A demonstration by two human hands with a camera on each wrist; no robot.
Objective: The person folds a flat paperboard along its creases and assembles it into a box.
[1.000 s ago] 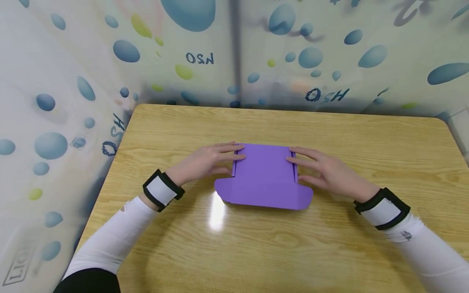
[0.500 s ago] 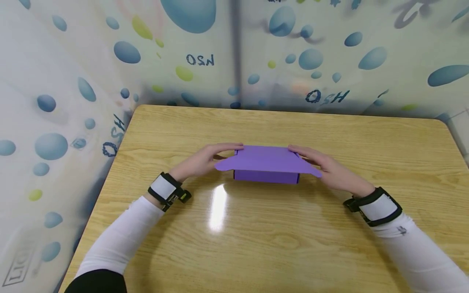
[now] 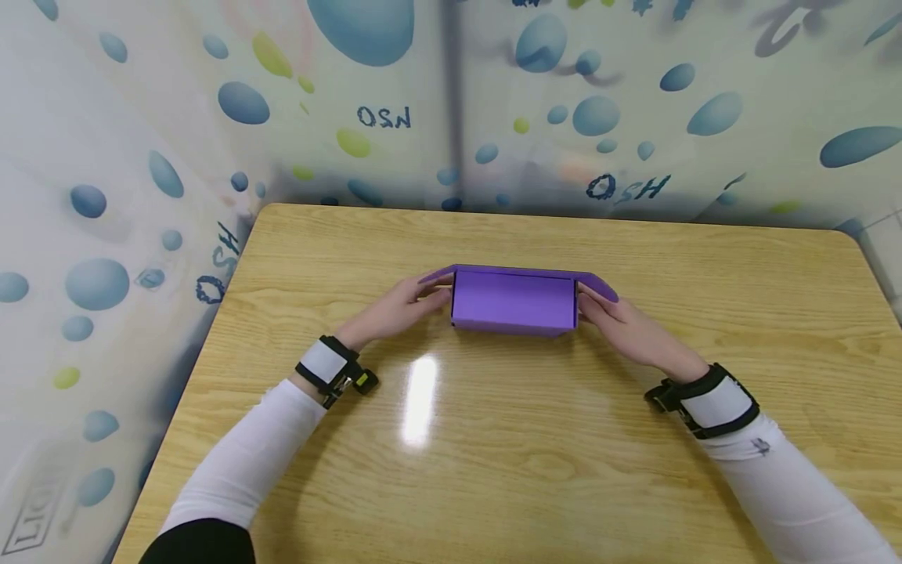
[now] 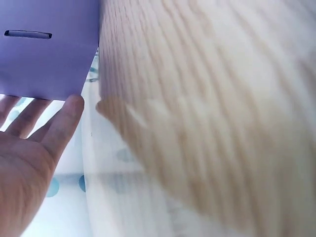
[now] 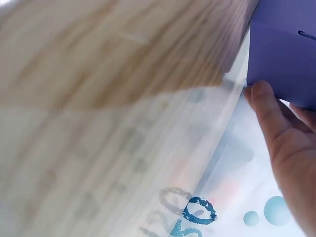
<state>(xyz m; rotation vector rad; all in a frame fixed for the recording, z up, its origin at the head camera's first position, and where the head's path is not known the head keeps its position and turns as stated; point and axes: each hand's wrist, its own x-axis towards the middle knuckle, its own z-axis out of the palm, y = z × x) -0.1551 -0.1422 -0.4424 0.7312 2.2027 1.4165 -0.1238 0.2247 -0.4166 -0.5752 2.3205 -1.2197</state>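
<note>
A purple cardboard box (image 3: pixel 514 301) shows a long plain side to the head camera. Along its top runs a flap whose rounded ears (image 3: pixel 600 287) stick out left and right over the hands. At the left end, my left hand (image 3: pixel 403 307) grips the box; its thumb (image 4: pixel 69 111) lies at the edge of a panel (image 4: pixel 47 59) with a slot. My right hand (image 3: pixel 629 329) holds the opposite end, and in the right wrist view its thumb (image 5: pixel 266 103) meets the box's corner. Some fingers of both hands are hidden behind the cardboard.
The box is over a wood-grain table (image 3: pixel 493 470) with a bright light reflection left of centre. Behind and to the left hangs a curtain (image 3: pixel 303 141) printed with blue and green spots. Each wrist wears a black and white strap with a camera.
Both hands have tipped the box: its flat top and wide flap pointed toward me earlier, and now the long side faces me with the flap along the top. My wrists have moved slightly inward.
</note>
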